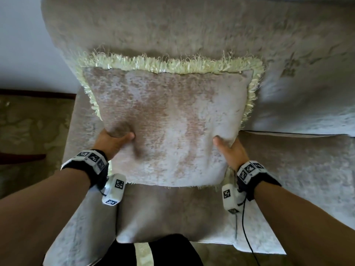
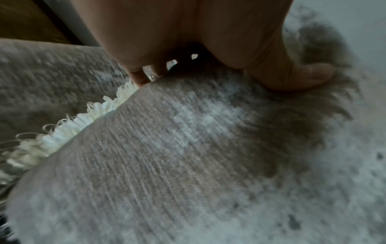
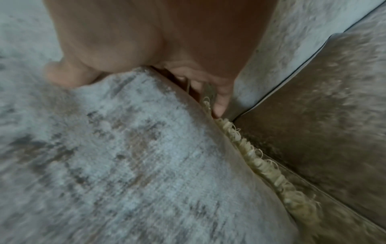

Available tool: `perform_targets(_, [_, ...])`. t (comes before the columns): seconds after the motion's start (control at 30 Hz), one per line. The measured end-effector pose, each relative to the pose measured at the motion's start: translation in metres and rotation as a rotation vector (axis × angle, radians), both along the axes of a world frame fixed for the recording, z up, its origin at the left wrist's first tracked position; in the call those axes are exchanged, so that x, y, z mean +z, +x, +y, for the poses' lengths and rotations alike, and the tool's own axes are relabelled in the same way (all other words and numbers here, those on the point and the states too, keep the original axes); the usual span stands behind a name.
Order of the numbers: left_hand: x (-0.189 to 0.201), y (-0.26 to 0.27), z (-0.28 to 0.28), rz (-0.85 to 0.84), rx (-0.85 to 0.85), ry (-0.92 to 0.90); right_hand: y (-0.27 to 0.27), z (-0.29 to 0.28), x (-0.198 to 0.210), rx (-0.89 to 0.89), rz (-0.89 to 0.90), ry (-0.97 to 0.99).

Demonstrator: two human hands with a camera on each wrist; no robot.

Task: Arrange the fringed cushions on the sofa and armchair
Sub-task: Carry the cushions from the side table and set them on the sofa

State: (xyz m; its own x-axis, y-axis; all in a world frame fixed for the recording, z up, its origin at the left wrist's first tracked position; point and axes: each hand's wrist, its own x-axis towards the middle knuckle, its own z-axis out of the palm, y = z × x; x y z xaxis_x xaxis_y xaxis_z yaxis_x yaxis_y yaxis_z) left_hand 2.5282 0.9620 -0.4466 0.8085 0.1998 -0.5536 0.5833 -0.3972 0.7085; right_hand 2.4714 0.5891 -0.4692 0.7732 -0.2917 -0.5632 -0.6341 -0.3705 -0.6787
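A square beige-grey velvet cushion (image 1: pixel 169 123) with a pale cream fringe (image 1: pixel 172 64) is held up in front of the sofa backrest (image 1: pixel 172 31), its lower edge above the seat (image 1: pixel 169 212). My left hand (image 1: pixel 115 140) grips its lower left side, thumb pressed into the front and fingers behind. My right hand (image 1: pixel 228 148) grips the lower right side the same way. In the left wrist view the thumb (image 2: pixel 296 77) dents the cushion (image 2: pixel 167 156) beside the fringe (image 2: pixel 79 122). In the right wrist view the fingers (image 3: pixel 219 102) curl behind the cushion (image 3: pixel 125 156) at the fringe (image 3: pixel 261 161).
The sofa armrest (image 1: pixel 80 223) runs along the left, with patterned carpet (image 1: pixel 32 131) and a dark wooden edge beyond it. A second seat cushion (image 1: pixel 297 179) lies to the right. A black cable (image 1: pixel 247 237) hangs from the right wrist. My dark-clad legs (image 1: pixel 169 252) stand at the seat's front.
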Motion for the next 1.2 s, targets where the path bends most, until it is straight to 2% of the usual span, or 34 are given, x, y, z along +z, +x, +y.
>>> perform_targets(0.17, [-0.020,0.010,-0.009,0.059,-0.021,0.139,0.008,0.002,-0.019,0.038,0.012,-0.009])
perform_targets(0.3, [-0.015,0.007,-0.021,0.081,0.022,0.166,0.015,0.004,-0.020,0.096,0.043,-0.085])
perform_targets(0.4, [0.006,0.006,-0.027,0.041,0.040,0.185,0.022,0.009,0.000,0.113,0.115,-0.163])
perform_targets(0.53, [0.047,0.003,-0.036,0.010,-0.029,0.225,0.026,0.011,0.038,0.153,0.095,-0.229])
perform_targets(0.73, [0.103,-0.014,-0.059,-0.012,-0.354,0.230,0.009,0.017,0.114,0.303,0.041,-0.325])
perform_targets(0.9, [0.145,-0.039,-0.085,-0.104,-0.662,0.277,-0.041,0.020,0.176,0.327,0.063,-0.409])
perform_targets(1.07, [0.183,-0.080,-0.118,-0.205,-0.913,0.246,-0.132,0.016,0.228,0.127,0.036,-0.459])
perform_targets(1.2, [0.206,-0.130,-0.153,-0.303,-1.162,0.201,-0.225,0.017,0.251,-0.040,0.076,-0.463])
